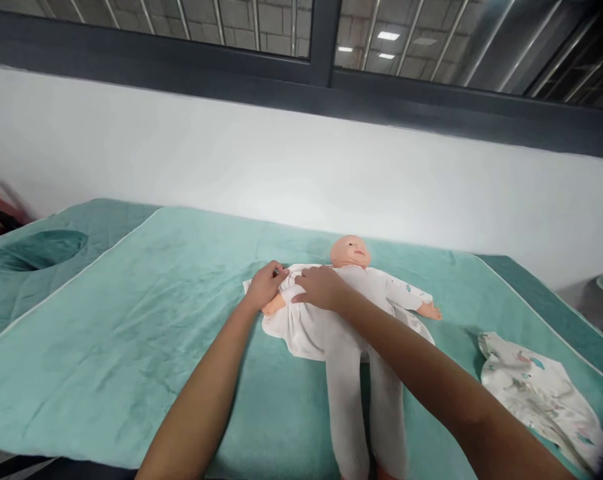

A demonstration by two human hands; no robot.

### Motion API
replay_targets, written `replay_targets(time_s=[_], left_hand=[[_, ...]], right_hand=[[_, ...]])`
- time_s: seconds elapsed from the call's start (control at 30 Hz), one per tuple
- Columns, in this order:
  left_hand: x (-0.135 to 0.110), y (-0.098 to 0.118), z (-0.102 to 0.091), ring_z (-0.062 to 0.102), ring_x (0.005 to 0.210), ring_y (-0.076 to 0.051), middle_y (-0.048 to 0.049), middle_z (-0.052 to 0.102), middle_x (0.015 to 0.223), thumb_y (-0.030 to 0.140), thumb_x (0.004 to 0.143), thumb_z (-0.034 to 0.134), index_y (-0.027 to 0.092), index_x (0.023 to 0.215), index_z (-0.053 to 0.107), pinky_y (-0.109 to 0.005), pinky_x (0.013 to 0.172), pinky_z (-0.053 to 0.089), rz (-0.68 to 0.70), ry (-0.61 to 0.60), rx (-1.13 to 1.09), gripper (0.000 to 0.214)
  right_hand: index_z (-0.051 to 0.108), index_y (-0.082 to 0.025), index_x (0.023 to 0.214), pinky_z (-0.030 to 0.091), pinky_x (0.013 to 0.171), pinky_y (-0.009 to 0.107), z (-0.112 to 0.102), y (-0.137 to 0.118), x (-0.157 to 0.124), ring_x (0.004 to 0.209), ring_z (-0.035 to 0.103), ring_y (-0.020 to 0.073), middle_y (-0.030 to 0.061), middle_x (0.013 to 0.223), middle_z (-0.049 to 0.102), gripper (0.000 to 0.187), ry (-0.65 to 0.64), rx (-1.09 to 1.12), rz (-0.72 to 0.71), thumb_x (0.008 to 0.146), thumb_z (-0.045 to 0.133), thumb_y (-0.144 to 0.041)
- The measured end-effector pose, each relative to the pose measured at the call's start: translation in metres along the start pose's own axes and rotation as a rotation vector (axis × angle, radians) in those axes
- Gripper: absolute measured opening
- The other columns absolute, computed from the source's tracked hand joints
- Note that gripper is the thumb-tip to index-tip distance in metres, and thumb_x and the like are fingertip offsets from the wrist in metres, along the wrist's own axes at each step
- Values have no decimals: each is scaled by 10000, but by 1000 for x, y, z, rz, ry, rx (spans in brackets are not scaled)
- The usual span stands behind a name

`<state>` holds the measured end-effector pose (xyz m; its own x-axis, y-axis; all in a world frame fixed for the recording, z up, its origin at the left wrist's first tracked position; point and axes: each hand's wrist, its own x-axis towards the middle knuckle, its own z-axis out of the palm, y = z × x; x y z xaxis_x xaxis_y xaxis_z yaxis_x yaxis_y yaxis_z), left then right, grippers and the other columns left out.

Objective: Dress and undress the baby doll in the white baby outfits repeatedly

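Note:
A baby doll (350, 252) lies on its back, its head toward the wall, in white leggings (344, 393). Around its upper body is a white baby shirt (304, 337), spread open beneath it. One patterned sleeve (406, 292) covers the arm at the right, with that doll hand showing past the cuff. At the other arm, my left hand (267, 285) is closed with thumb and fingers pinching the shirt's cloth beside the doll's hand (274, 305). My right hand (321, 287) lies across the doll's upper arm, fingers bent on the sleeve there. Its fingertips are partly hidden.
A crumpled white patterned baby garment (538, 393) lies at the right on the green bed cover (131, 333). At the left end, the bed has a face hole (41, 250). Behind stands a white wall (231, 160) below a dark-framed barred window (326, 47).

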<state>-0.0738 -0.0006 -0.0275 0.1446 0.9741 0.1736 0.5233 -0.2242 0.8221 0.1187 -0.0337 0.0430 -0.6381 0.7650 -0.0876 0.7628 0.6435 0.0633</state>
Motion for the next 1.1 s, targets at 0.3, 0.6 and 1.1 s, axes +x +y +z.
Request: replay_targets(time_s=[0.3, 0.6, 1.1], left_hand=[[-6, 6, -3, 485, 688, -112, 40, 523, 760, 394, 807, 666, 206, 778, 528, -242, 659, 376, -20, 321, -296, 236], [-22, 39, 3, 406, 584, -84, 45, 492, 719, 361, 742, 757, 208, 835, 592, -219, 559, 324, -11, 474, -674, 244], [-61, 85, 79, 550, 718, -120, 9, 598, 772, 262, 914, 596, 212, 836, 594, -263, 685, 437, 474, 199, -265, 93]], right_hand=[[626, -227, 1123, 403, 879, 384, 7, 28, -23, 1049, 588, 262, 89, 1098, 655, 363, 147, 31, 407, 977, 484, -527], [623, -221, 1129, 377, 894, 402, 11, 21, -14, 1061, 577, 269, 104, 1103, 641, 328, 131, 82, 507, 973, 504, -483], [633, -166, 1074, 389, 861, 410, 12, 18, -3, 1065, 596, 288, 158, 1104, 658, 252, 24, 60, 404, 941, 421, -136]])
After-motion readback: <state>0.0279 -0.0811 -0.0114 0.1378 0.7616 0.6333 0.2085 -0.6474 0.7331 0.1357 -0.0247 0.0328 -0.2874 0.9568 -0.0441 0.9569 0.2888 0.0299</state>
